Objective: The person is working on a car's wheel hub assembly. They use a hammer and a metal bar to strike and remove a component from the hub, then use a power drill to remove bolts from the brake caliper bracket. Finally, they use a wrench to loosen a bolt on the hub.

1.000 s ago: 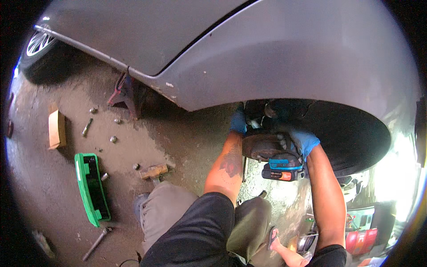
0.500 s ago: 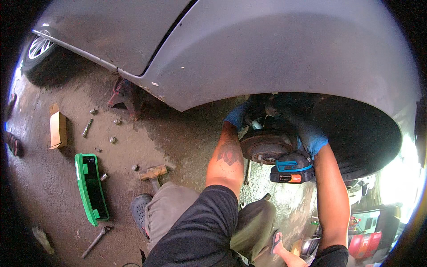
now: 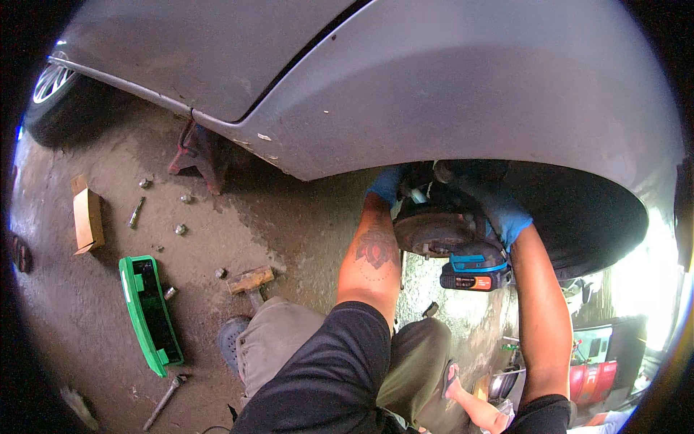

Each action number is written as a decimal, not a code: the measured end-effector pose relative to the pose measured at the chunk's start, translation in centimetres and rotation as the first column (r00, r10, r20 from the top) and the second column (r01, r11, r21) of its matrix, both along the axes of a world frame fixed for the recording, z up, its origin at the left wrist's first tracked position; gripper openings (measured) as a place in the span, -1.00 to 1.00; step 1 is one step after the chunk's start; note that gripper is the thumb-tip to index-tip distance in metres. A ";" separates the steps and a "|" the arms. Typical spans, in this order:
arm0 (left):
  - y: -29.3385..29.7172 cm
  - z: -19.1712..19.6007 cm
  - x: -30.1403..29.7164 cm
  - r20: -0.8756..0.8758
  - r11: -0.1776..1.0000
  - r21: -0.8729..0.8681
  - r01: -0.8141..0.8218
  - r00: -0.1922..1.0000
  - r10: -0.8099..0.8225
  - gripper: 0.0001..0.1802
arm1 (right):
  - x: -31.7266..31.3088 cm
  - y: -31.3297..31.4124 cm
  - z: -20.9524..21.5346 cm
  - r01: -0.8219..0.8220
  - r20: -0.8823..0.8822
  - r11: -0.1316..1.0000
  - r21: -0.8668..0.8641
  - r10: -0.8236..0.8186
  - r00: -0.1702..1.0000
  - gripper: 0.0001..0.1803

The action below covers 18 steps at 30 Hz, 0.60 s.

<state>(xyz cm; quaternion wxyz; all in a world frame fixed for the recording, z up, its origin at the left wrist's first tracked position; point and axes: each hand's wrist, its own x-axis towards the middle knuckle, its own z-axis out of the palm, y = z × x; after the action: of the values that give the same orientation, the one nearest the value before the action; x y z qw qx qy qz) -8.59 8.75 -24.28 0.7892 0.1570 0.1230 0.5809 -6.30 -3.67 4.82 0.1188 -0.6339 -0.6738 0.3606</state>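
Under the arch of a grey car fender, a rusty brake disc [image 3: 426, 233] sits on its hub. My left hand [image 3: 387, 184], in a blue glove, reaches in behind the disc; its fingers are hidden in the dark. On the other side, my blue-gloved right hand [image 3: 512, 220] is closed around the cordless impact wrench [image 3: 477, 262], black and blue with its battery pack facing me. The wrench's front end is lost in the shadow of the wheel well [image 3: 578, 210], so what it touches cannot be seen.
A red jack stand [image 3: 195, 163] stands under the sill. On the floor lie a green tray [image 3: 137, 311], a cardboard box [image 3: 87, 217], a hammer [image 3: 251, 280], a ratchet [image 3: 165, 401] and several sockets. Another person's sandalled foot [image 3: 452, 380] is at the lower right.
The view has shifted slightly, so the fender and floor items sit a little differently. Both hands stay inside the wheel well, the wrench still beside the disc.
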 end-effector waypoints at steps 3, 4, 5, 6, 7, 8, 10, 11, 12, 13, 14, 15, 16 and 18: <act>-0.1 0.0 -0.1 -0.014 1.000 -0.007 -0.003 1.000 0.002 -0.51 | -0.9 0.0 0.3 -0.072 0.158 0.991 0.112 0.053 0.986 -0.34; -0.2 0.2 0.1 -0.018 1.000 -0.005 0.000 1.000 0.000 -0.51 | -0.6 0.1 0.4 -0.110 0.189 0.988 0.105 0.089 0.978 -0.33; -0.3 0.4 0.3 -0.016 1.000 -0.004 0.001 1.000 -0.001 -0.51 | 0.1 0.3 0.6 -0.149 0.218 0.984 0.097 0.125 0.968 -0.32; -0.4 0.5 0.6 -0.021 1.000 -0.003 0.005 1.000 -0.005 -0.51 | 0.6 0.4 0.6 -0.186 0.245 0.979 0.086 0.161 0.956 -0.31; -0.4 0.1 0.2 -0.031 1.000 -0.010 -0.002 1.000 0.002 -0.51 | -0.9 -0.2 0.6 -0.121 0.195 0.989 0.087 0.102 0.975 -0.33; -0.4 -0.2 -0.2 -0.042 1.000 -0.015 -0.010 0.999 0.010 -0.51 | -2.7 -1.3 0.7 -0.056 0.146 0.995 0.084 0.043 0.988 -0.34; -0.4 0.0 0.0 -0.046 1.000 -0.017 -0.009 0.999 0.008 -0.51 | -2.5 -1.4 0.8 -0.041 0.188 0.994 0.099 0.022 0.982 -0.37; -0.5 0.1 0.2 -0.048 1.000 -0.014 -0.009 0.999 0.009 -0.51 | -1.0 -0.2 0.5 -0.105 0.272 0.989 0.106 0.073 0.959 -0.37; -0.5 0.2 0.3 -0.047 1.000 -0.015 -0.008 0.999 0.007 -0.50 | -0.3 0.6 0.4 -0.168 0.353 0.980 0.110 0.120 0.928 -0.37; -0.5 0.3 0.4 -0.049 1.000 -0.016 -0.008 0.999 0.007 -0.50 | 0.4 1.0 0.4 -0.178 0.346 0.978 0.106 0.131 0.929 -0.38; -0.5 0.5 0.6 -0.049 1.000 -0.016 -0.007 0.999 0.006 -0.50 | 1.2 1.0 0.7 -0.169 0.326 0.981 0.091 0.131 0.936 -0.39; -0.4 0.2 0.3 -0.056 1.000 -0.020 -0.014 0.998 0.013 -0.50 | 0.6 0.7 0.8 -0.127 0.243 0.990 0.065 0.108 0.964 -0.40; -0.3 0.2 0.3 -0.063 1.000 -0.024 -0.018 0.998 0.016 -0.50 | -0.2 0.3 1.0 -0.079 0.150 0.996 0.030 0.073 0.986 -0.41; -0.2 0.0 0.1 -0.065 0.999 -0.025 -0.020 0.998 0.019 -0.50 | -1.3 -0.7 1.2 -0.029 0.037 0.999 -0.026 0.030 0.999 -0.43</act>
<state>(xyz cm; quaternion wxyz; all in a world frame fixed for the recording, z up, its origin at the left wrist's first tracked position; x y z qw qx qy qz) -8.51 8.54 -24.25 0.7809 0.1646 0.1576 0.5815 -7.60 -4.36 6.02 0.0929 -0.6318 -0.6806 0.3591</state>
